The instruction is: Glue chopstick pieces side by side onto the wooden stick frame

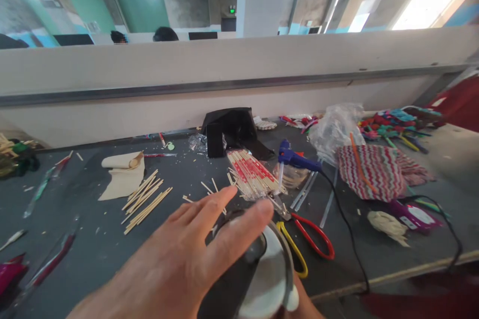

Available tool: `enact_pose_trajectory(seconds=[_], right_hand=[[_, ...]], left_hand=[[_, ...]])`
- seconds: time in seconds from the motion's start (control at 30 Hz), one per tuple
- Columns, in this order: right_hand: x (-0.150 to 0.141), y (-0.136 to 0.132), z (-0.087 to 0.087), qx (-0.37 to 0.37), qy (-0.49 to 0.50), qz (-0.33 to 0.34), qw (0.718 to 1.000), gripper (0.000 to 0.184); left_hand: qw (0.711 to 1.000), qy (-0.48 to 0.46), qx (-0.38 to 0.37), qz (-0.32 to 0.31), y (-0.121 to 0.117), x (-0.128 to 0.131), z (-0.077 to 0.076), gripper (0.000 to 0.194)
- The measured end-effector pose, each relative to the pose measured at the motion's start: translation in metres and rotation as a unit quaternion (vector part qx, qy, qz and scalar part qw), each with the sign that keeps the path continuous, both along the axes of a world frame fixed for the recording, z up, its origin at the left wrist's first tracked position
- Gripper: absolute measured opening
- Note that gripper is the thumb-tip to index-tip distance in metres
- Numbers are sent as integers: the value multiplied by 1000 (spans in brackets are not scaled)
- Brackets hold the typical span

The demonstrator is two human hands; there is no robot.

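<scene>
In the head view, a round object (275,254) with a pale face and a dark part is seen at six o'clock, close to the wearer. Over its upper left side the left hand (175,254) is spread, with thumb and forefinger wide apart; whether the object is touched by the palm cannot be told. Of the right hand (307,309), only a part is seen at five o'clock, beside the rim, and its grip cannot be told. From the object, pliers (329,254) with red and yellow handles are found near, at two o'clock, a blue glue gun (295,158) at one o'clock, wrapped sticks (252,172) at twelve o'clock, and loose sticks (145,204) at ten o'clock. For good handling, it is judged that the rim should be supported evenly from below, the fingers be closed gently, and the handles and the cord (350,224) be avoided.
</scene>
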State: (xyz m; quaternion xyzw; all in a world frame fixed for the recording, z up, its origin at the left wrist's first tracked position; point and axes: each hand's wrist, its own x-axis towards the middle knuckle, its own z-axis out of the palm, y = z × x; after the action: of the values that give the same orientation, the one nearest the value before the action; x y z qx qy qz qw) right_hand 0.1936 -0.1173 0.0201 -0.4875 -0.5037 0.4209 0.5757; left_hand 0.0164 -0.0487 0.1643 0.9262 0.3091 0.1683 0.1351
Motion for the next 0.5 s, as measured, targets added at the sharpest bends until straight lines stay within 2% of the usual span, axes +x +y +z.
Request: enact_pose_trajectory(seconds=[0.17,0.23,0.3,0.4,0.5], right_hand=[[15,-7,-6,-23,-5,69,997,70],[13,-9,-11,-40,1,87,995,68],[7,-9,-16,-52,15,90,994,73],[-5,-2,-18,-24,51,53,997,80],[-12,11,-12,28,60,5,998,78]], left_hand=[[985,34,-50,-161,22,-7,-3,92],[978,32,-77,-189,26,-6,-7,97],[985,15,-80,-154,25,-2,-12,103],[998,-30,-49,-17,15,10,-22,107],[991,-79,-5,108,5,22,-30,105]])
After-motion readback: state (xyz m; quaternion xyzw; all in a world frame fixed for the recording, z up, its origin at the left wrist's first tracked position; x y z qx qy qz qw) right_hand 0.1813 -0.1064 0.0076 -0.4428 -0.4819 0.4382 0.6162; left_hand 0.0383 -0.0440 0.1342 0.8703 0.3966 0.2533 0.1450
